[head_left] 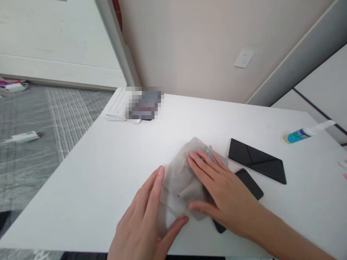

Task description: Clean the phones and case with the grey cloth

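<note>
A thin, crumpled grey cloth [176, 180] lies on the white table in front of me. My right hand [225, 187] rests flat on it, fingers stretched out and thumb apart. Along the cloth's left edge is my left hand [143, 216], its fingers straight and its thumb spread towards the right. Partly beneath my right hand is a black-screened phone [251, 183], with one corner showing below the palm. Just beyond it lies a larger dark-screened device [256, 159], apart from both hands. Whether anything lies under the cloth I cannot tell.
A small bottle [296, 136] with a blue label and white nozzle lies at the right. Near the table's far left corner are a white folded item [116, 108] and a blurred dark object [148, 104]. A white charger [24, 137] rests on the grey fabric.
</note>
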`<state>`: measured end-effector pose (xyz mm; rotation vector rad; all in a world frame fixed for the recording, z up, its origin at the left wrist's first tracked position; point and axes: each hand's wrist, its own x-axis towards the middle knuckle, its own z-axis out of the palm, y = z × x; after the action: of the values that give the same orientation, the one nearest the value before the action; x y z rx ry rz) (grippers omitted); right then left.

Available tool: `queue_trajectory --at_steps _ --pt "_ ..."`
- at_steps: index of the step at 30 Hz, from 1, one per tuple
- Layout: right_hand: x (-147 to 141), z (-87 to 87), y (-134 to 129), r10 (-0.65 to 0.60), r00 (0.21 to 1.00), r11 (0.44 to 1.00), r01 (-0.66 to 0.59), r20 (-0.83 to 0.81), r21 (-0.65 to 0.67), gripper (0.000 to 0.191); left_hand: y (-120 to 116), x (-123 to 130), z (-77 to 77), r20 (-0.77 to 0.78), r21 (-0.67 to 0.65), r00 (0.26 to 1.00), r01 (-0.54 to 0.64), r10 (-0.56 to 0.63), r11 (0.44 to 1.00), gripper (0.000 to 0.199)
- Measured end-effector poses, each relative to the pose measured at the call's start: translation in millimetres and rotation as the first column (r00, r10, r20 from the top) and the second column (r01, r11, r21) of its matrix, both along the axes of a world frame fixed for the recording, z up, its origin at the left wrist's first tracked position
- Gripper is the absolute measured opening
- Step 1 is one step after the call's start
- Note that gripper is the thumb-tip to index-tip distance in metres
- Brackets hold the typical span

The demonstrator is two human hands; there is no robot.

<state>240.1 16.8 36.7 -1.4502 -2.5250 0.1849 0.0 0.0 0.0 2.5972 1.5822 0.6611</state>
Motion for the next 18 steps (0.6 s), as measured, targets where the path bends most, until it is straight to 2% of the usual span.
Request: queue_trajectory --at_steps 2,4,5,7,9,10,13,14,15,18 --pt "-1 -8.6 -6 0.157 0.988 0.986 -0.156 0.002 -0.065 0.104 0 0 0.8 -0.027 0.009 1.000 0.015 -0.015 1.000 0.078" --pt "0 -10.4 -9 0.309 0.951 0.945 -0.310 -0.020 -0.109 0.107 -1 1 1.0 -0.053 0.012 0.998 0.033 -0.033 0.999 0.080" --pt "1 -9.7 -8 0.331 0.943 0.937 -0.330 -0.014 -0.115 0.105 -2 1 0.9 -0.057 0.015 0.998 0.037 -0.036 0.999 0.082" --pt "3 -7.7 -2 0.228 0.972 0.972 -0.225 0.050 -0.066 0.100 -2 2 0.2 -0.047 0.027 0.999 0.024 -0.023 0.999 0.080" --pt "3 -7.8 2 0.103 0.988 0.994 -0.107 0.112 0.025 0.103 -3 3 -0.7 -0.034 0.037 0.999 0.012 -0.010 0.999 0.082" --pt "2 -8.7 3 0.117 0.985 0.990 -0.126 0.130 0.066 0.101 -3 3 -1.1 -0.032 0.042 0.999 0.009 -0.008 0.999 0.081" --pt "-2 -12.4 2 0.366 0.917 0.921 -0.381 0.159 0.081 0.081 -3 4 -1.7 -0.036 0.036 0.999 0.005 -0.004 0.999 0.082" --pt "-2 -12.9 3 0.401 0.902 0.908 -0.415 0.162 0.063 0.080 -3 4 -1.7 -0.034 0.034 0.999 0.002 -0.001 0.999 0.084" --pt "-1 -12.9 5 0.387 0.908 0.915 -0.400 0.159 0.054 0.085 -3 3 -1.7 -0.030 0.031 1.000 -0.003 0.003 1.000 0.084" --pt "4 -12.1 11 0.142 0.977 0.980 -0.161 0.160 0.115 0.105 -3 3 -1.6 -0.021 0.035 1.000 -0.004 0.005 0.999 0.085"
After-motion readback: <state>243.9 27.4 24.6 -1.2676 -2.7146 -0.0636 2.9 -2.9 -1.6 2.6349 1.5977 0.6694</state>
